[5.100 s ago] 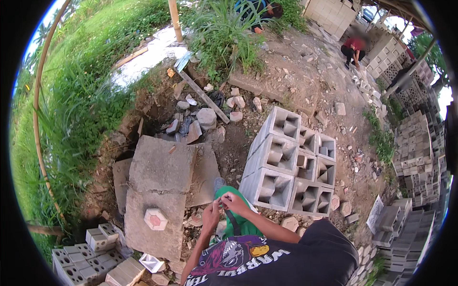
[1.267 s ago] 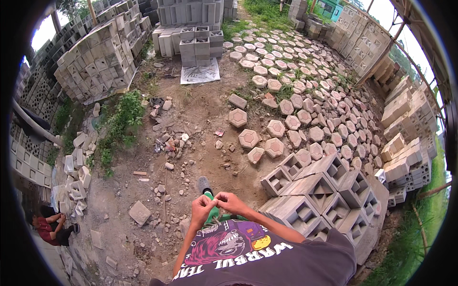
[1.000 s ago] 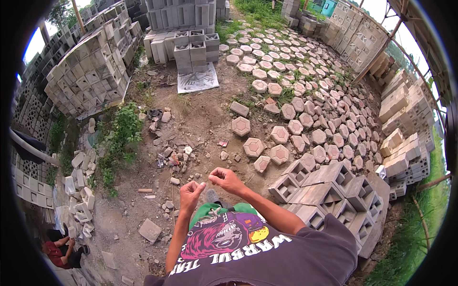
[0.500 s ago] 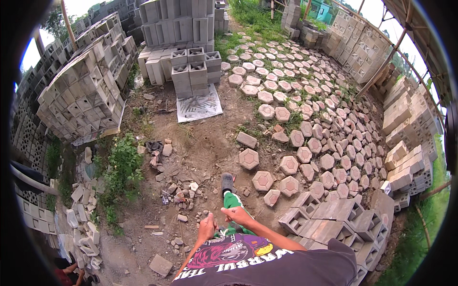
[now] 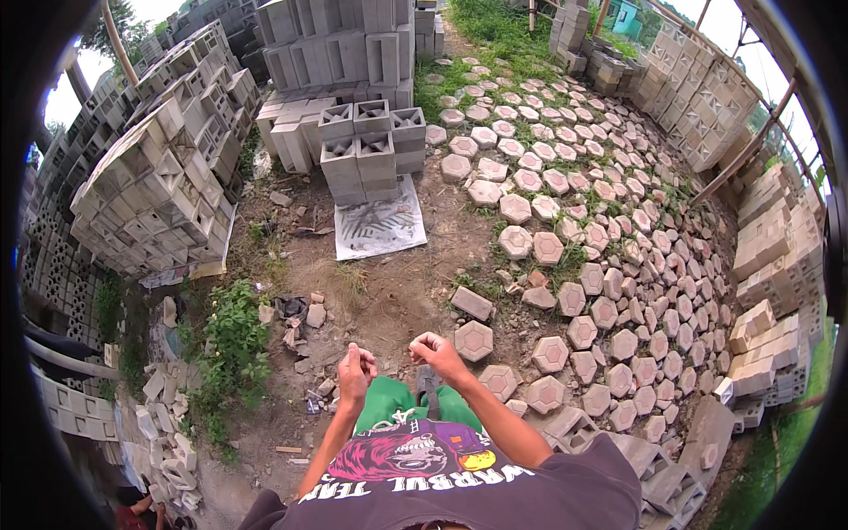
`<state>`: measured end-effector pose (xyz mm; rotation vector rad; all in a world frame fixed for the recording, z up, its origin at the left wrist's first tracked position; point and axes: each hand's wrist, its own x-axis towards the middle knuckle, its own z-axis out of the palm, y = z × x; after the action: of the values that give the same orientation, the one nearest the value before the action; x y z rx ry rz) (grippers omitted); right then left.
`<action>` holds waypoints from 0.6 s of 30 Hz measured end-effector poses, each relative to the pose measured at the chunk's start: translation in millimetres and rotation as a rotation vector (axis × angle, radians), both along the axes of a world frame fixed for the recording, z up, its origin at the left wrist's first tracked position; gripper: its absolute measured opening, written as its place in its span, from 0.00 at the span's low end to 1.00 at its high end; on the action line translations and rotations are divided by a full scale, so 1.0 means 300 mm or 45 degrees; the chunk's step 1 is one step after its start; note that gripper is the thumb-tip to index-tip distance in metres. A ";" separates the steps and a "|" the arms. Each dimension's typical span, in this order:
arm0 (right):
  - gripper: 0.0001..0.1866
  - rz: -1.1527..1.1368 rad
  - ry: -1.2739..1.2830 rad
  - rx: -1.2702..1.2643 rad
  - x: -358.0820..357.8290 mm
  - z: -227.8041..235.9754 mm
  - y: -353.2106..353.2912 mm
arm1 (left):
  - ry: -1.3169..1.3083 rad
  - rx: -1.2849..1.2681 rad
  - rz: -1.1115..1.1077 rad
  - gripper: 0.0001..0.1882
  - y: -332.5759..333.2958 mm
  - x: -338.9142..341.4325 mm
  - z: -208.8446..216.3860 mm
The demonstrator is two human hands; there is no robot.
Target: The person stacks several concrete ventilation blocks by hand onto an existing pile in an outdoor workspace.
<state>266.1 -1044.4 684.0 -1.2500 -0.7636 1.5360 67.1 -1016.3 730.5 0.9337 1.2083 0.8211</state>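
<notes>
Both hands are held out in front of my body, a little apart, over the dirt ground. My left hand (image 5: 356, 374) has its thumb up and its fingers curled in; nothing shows in it. My right hand (image 5: 438, 353) is bent at the wrist with the fingers folded, and I see nothing in it either. Neither hand touches anything around it. A hexagonal paving stone (image 5: 473, 341) with a reddish centre lies on the ground just beyond my right hand. Ahead stand grey hollow concrete blocks (image 5: 358, 170) on a pale printed sheet (image 5: 389, 238).
Many hexagonal pavers (image 5: 548, 354) cover the ground to the right. Hollow blocks (image 5: 654, 468) stand near my right side, and patterned vent blocks (image 5: 146, 199) are stacked at the left. Broken rubble (image 5: 168, 442) and a green plant (image 5: 231, 340) lie left. Another person (image 5: 137, 512) shows at lower left.
I have moved forward, so the sheet and pavers appear closer. My hands have risen in the picture and moved farther apart.
</notes>
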 end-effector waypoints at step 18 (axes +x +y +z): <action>0.10 -0.240 -0.034 -0.413 0.538 -0.071 0.742 | 0.012 -0.213 -0.400 0.21 0.915 0.546 -0.142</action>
<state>427.5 -821.9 662.6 -1.5356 -0.4080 1.5288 230.8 -741.9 687.7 0.9598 1.0852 0.4587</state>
